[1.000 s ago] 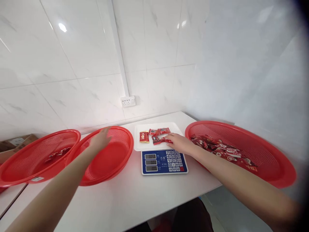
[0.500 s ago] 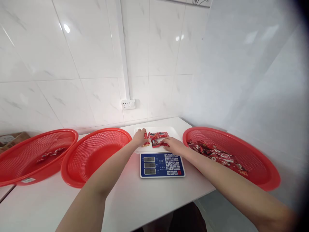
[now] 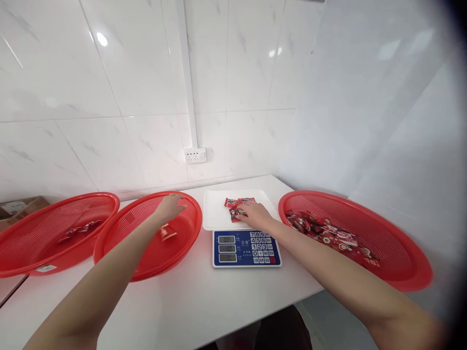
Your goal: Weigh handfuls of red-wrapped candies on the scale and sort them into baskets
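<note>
My left hand (image 3: 170, 206) hovers over the middle red basket (image 3: 189, 233), fingers spread and empty. Just below it a small red candy packet (image 3: 167, 233) is in the basket. My right hand (image 3: 254, 215) rests palm down on the white tray of the scale (image 3: 215, 221), its fingers touching red candy packets (image 3: 234, 203) lying there. The scale's blue keypad panel (image 3: 246, 248) faces me.
A large red basket (image 3: 401, 277) on the right holds several red candy packets (image 3: 330, 234). Another red basket (image 3: 22, 262) on the far left holds a few packets (image 3: 78, 229). A cardboard box (image 3: 14, 206) sits behind it. A wall socket (image 3: 195, 155) is above the white table (image 3: 197, 306).
My left hand took a red packet from the scale tray and moved left over the middle basket, where the packet now is. My right hand stayed on the tray's packets.
</note>
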A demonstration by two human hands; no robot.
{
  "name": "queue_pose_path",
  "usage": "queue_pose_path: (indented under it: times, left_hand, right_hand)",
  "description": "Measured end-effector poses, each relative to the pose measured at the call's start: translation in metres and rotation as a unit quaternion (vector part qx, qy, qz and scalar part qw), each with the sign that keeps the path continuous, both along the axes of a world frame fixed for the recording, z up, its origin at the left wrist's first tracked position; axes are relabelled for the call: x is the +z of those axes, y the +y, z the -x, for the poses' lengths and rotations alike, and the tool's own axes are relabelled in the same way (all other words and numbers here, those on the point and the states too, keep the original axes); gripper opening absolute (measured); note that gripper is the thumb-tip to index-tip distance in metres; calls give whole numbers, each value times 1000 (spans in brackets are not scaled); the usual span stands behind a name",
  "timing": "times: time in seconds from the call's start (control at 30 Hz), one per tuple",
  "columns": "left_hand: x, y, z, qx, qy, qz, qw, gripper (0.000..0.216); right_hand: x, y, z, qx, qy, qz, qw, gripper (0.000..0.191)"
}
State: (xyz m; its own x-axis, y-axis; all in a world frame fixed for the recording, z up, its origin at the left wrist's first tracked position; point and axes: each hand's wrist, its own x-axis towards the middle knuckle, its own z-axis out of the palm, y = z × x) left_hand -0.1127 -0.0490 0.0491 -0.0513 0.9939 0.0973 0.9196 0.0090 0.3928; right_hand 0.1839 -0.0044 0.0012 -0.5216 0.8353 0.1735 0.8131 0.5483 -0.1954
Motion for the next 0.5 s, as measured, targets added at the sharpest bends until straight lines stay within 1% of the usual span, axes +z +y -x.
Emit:
queue_pose_path:
  times: [0.07,0.17,0.23,0.3,0.4,0.47,0.5]
  left_hand:
    - [-8,2,-24,-47,-8,-1,999,35]
    - [-20,10,-70,-133,-26,5,991,36]
    - [-26,15,-97,-184,-42,4,982,39]
    - [-31,21,-117,-214,-61,3,975,36]
    - [-33,28,-132,-215,-95,-2,972,27]
    - [-30,30,-130,-205,-118,-1,972,25]
    - [-27,31,-125,-199,-127,2,972,23]
  right_hand:
    - [-3,-1,11,-6,11,5,1000,30]
    - [-9,-3,21,-16,41,3,999,31]
    - [-12,-3,22,-14,63,0,998,30]
    - [-12,-5,20,-5,86,-2,996,26]
    - [-11,-8,11,18,138,4,990,20]
    - [-10,-8,4,32,184,14,982,22]
    - [-9,-8,0,32,202,20,979,25]
